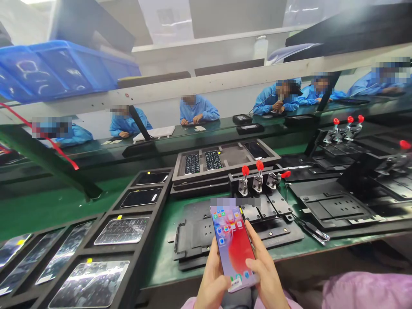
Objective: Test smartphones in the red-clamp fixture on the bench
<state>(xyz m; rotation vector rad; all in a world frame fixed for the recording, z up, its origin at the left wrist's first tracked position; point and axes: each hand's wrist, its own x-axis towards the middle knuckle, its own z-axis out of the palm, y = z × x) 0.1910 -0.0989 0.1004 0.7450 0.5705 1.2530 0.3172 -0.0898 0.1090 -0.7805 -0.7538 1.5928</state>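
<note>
A: What does the person hold in the hands?
B: Both hands hold one phone. The left hand (212, 274) closes around the lower left side of the phone (232, 244), and the right hand (265, 270) closes on its right side. So the grip is closed from two sides.

A: Where is this phone?
B: It is above the near edge of the green table (157, 257), in the middle of the view. Its screen is on and shows small app icons on a red picture.

A: What is nearest to it?
B: Just behind the phone lies a flat black plate (193, 253). Behind this plate stand three metal clamps with red handles (257, 180).

A: And on the left side of the table?
B: There is a black tray (157, 201) with several glass panels (121, 230) in its compartments. Near the far edge is another dark tray (225, 154), with two keyboards (193, 164) in it.

A: Is somebody else there?
B: Yes. Across the table, other people in blue coats (196, 109) sit and work with their own hands. Above them, a blue plastic crate (58, 71) stands on a shelf at the top left.
</note>
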